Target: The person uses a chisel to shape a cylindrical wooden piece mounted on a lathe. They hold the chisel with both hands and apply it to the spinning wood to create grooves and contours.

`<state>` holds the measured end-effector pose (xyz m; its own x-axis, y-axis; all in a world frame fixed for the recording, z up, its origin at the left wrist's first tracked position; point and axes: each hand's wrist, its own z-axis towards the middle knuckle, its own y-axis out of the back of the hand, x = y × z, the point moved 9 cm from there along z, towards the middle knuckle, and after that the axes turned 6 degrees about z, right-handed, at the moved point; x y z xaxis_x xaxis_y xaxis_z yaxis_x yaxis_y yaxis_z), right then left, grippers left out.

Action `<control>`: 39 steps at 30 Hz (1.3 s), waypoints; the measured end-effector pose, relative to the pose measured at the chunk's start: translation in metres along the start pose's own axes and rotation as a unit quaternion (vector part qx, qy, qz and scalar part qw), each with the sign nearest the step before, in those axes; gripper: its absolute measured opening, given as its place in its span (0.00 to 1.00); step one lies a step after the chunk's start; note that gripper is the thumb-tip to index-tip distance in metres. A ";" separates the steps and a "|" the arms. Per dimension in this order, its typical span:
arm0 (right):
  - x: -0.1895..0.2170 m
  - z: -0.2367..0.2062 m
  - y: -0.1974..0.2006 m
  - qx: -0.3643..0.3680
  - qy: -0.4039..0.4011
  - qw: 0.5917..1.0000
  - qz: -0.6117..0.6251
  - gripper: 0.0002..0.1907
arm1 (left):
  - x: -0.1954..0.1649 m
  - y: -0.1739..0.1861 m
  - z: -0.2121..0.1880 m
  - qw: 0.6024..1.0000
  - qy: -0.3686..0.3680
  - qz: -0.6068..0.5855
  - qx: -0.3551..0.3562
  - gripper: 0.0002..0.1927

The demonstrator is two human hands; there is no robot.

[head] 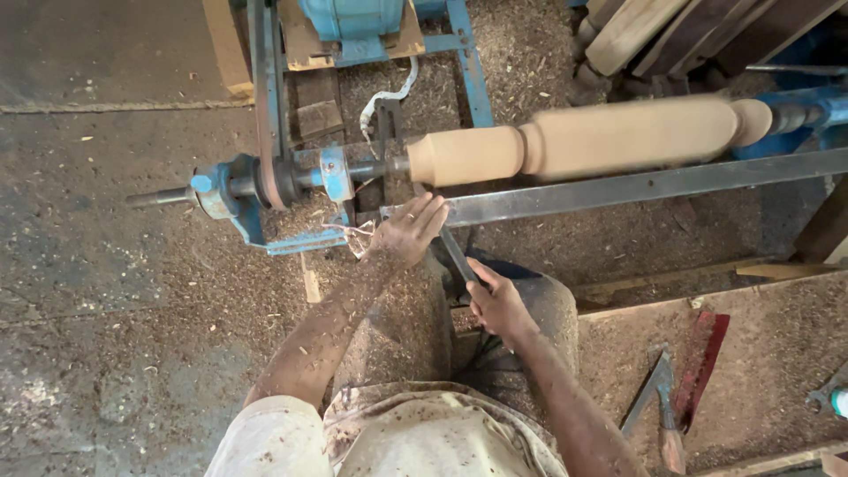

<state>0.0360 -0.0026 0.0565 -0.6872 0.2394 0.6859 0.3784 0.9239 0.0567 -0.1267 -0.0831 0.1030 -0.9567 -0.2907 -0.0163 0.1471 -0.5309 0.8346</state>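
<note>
**Wood on the lathe, chisel on the rest**

Biggest thing here is the blue lathe frame [265, 132], sitting on a floor [106, 291] covered in sawdust and chips. Mounted in it is a long pale wooden spindle [583, 141], lying level across the upper middle and blurred, with a rounded knob at the right end and a groove cut about a third of the way along. Just below it runs a grey metal bar [654, 185], the tool rest, stretching off to the right.

The left hand [408, 231] lies on the left end of that bar, fingers fairly straight and pressing on a dark chisel [458, 256]. The right hand [496, 305] is closed around the chisel's lower end, close to the knee. The blade slants up toward the spindle's left end; can't tell if the tip is touching the wood.

Over on the right, a spare chisel [658, 402] and a red-edged file [702, 353] lie on a dusty board [777, 353].
</note>
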 end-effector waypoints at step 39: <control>0.064 -0.254 -0.016 -0.357 0.557 0.674 -0.327 0.21 | -0.137 0.098 -0.045 0.723 0.416 -0.537 0.128 0.15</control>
<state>0.1429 -0.0780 0.2836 -0.1102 -0.8907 0.4409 0.6960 0.2476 0.6740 0.0296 -0.1306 0.1620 0.0134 -0.2556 -0.9667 -0.7210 -0.6723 0.1678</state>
